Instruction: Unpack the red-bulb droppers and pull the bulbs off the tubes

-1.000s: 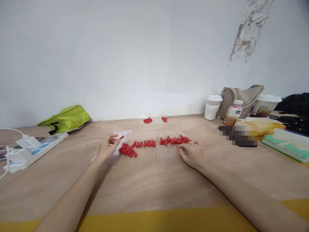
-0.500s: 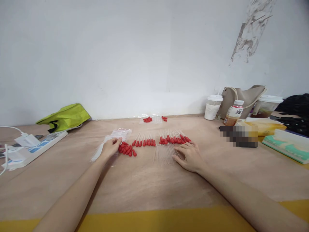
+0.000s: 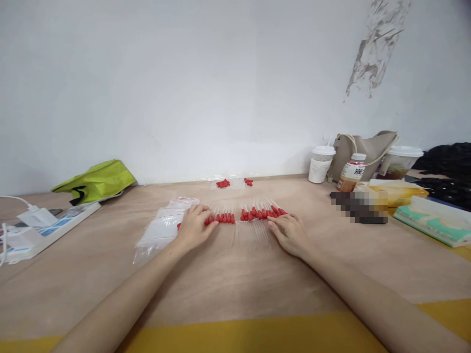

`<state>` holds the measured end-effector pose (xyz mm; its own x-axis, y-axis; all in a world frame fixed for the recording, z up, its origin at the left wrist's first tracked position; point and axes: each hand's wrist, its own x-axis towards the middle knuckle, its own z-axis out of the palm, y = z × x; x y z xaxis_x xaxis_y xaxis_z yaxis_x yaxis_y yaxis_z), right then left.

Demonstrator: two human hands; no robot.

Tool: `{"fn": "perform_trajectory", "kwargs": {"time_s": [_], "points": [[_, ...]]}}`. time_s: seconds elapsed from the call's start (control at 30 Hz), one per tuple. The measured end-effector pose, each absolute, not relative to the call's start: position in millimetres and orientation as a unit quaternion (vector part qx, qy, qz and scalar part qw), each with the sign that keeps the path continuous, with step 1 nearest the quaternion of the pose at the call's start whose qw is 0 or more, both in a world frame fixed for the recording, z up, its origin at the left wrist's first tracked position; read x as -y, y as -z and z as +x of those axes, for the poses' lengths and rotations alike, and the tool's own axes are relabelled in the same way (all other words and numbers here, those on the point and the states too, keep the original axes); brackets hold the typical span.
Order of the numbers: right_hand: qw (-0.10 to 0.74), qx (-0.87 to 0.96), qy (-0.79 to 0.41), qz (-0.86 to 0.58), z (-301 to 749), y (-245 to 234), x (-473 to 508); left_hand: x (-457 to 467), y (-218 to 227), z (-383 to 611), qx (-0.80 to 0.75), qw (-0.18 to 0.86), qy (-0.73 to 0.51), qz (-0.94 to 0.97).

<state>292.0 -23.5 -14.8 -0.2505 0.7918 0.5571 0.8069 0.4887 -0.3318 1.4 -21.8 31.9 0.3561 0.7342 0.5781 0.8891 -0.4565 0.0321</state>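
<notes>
Red rubber bulbs [image 3: 225, 218] on thin clear tubes lie in a row on the brown-covered table, their tubes pointing away from me. My left hand [image 3: 195, 226] is curled over the left end of this row, thumb and fingers closed around a red bulb [image 3: 208, 221]. Its fingers hide most of the other bulbs there. At the right end, my right hand [image 3: 289, 232] rests beside the bulbs [image 3: 274, 212], fingers stretched out and thumb close to the index finger. Loose clear tubes [image 3: 252, 235] without bulbs lie between my hands.
Clear plastic bags [image 3: 160, 228] lie left of my left hand. Small red bulbs [image 3: 222, 183] sit on plastic by the wall. A power strip [image 3: 55, 230] and green bag [image 3: 97, 181] are left; a cup [image 3: 321, 164], bottle [image 3: 351, 172] and tissue pack [image 3: 432, 220] are right.
My left hand has moved right from the bags onto the red bulbs, covering the loose pile. My right thumb has drawn up closer to the index finger.
</notes>
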Motion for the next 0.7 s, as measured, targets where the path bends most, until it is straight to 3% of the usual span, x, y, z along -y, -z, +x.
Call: {"fn": "perform_trajectory", "kwargs": {"time_s": [0.33,0.57,0.7], "points": [[0.366,0.774,0.002,-0.516,298,17,15,-24,-27,32,0.363,0.107,0.105,-0.92],[0.374,0.774,0.001,-0.51,298,19,14,-26,-17,32,0.331,0.086,0.147,-0.928],[0.367,0.773,-0.018,-0.516,298,18,15,-23,-14,34,0.35,-0.012,0.279,-0.894]]}}
